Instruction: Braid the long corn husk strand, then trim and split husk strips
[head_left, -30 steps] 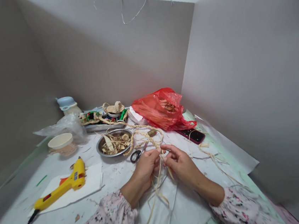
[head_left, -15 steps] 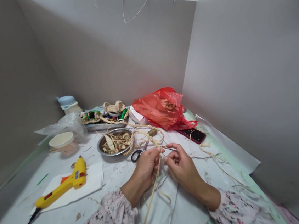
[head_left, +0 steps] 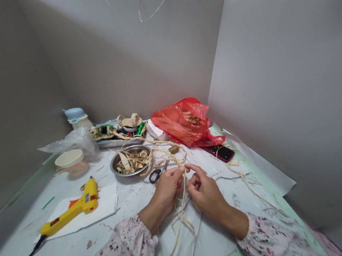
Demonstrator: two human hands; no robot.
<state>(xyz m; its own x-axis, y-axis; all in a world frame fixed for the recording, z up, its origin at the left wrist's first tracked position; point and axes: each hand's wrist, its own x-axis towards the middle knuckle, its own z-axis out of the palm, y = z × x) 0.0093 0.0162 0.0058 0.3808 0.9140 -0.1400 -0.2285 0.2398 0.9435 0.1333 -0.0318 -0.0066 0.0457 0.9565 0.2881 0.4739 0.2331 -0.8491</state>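
A plaited straw braid point(head_left: 184, 154) loops across the tabletop and ends at my fingertips. My left hand point(head_left: 167, 188) is closed, pinching that working end between thumb and forefinger. Against it, my right hand point(head_left: 206, 191) has its forefinger stretched to the plait and the other fingers curled in on the straw strands. Loose straw strands point(head_left: 185, 221) hang from between both hands towards me, their tips resting near the paper. Just beyond my left hand lie scissors point(head_left: 155, 175) with black handles, partly hidden, and a small spool of thread point(head_left: 173, 149).
Left of my hands are a metal bowl point(head_left: 130, 173) of straw scraps and a yellow glue gun point(head_left: 73, 213) on folded paper. Behind stand a paper cup point(head_left: 71, 163), a tray point(head_left: 119, 142) of craft pieces and a red plastic bag point(head_left: 179, 123). A phone point(head_left: 222, 153) lies right.
My right forefinger has moved in to the plait at my left fingertips, and the strand it held out has come inward. The hanging strands have swung slightly right.
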